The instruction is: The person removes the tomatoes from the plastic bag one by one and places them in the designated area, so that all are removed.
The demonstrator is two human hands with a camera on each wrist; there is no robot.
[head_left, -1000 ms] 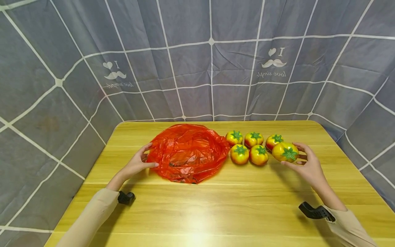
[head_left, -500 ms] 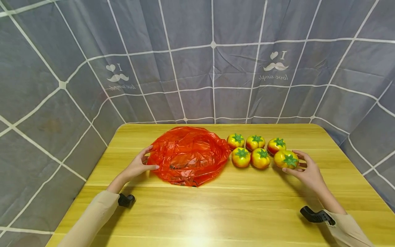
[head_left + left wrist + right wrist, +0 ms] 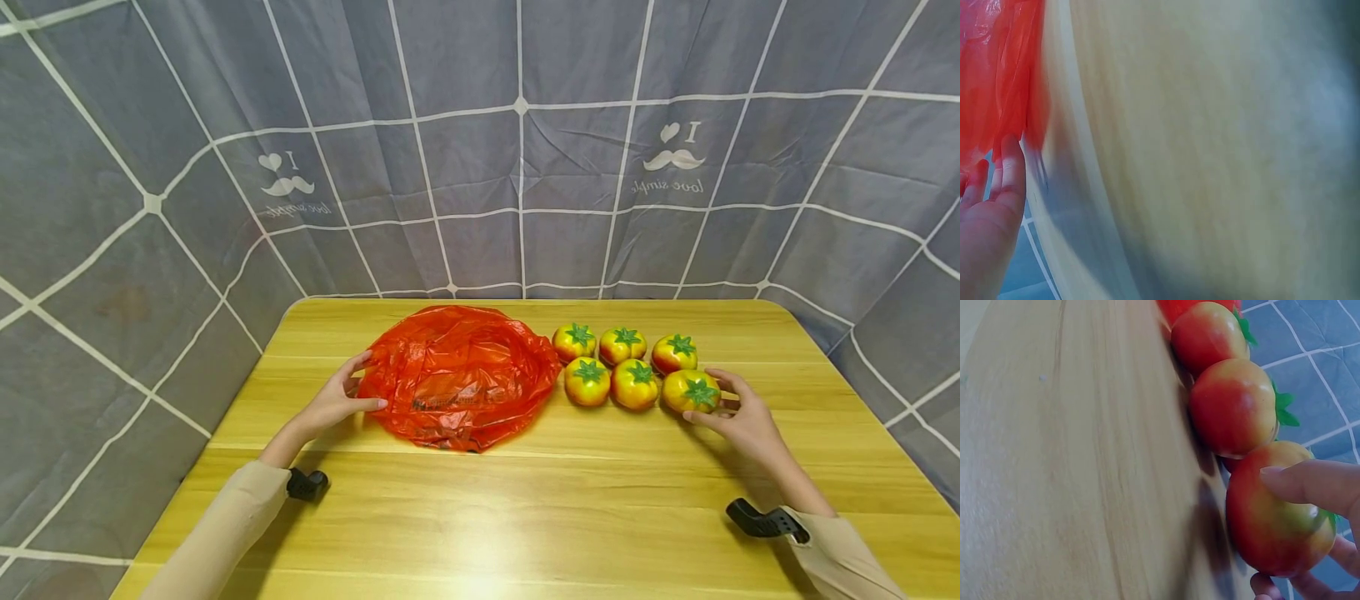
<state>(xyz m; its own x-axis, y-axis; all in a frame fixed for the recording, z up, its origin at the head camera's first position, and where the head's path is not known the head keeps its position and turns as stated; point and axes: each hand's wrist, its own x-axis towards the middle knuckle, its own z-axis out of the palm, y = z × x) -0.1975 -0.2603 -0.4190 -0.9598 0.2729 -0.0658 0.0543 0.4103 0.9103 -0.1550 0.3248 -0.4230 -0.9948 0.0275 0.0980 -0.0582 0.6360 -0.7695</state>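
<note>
At the right end of the front row, my right hand [image 3: 750,417] grips a yellow-red toy tomato [image 3: 686,392] with a green star-shaped top. In the right wrist view the thumb lies across this tomato [image 3: 1272,519], with fingertips beneath its far side. Whether its underside touches the table cannot be told. My left hand [image 3: 335,400] rests at the left edge of a crumpled red plastic bag [image 3: 450,383], thumb and fingers spread apart and touching it. The left wrist view shows fingertips against the thin red plastic [image 3: 1013,81]. Some fingers are partly hidden by the bag.
Several more toy tomatoes, among them one at the front [image 3: 587,383] and one at the back [image 3: 674,353], stand in two rows right of the bag. The wooden table [image 3: 480,517] ends at a grey curtain [image 3: 465,167] with white lines.
My right hand has lowered the tomato and moved it slightly left, into line with the front row. The left hand and the bag have stayed in place.
</note>
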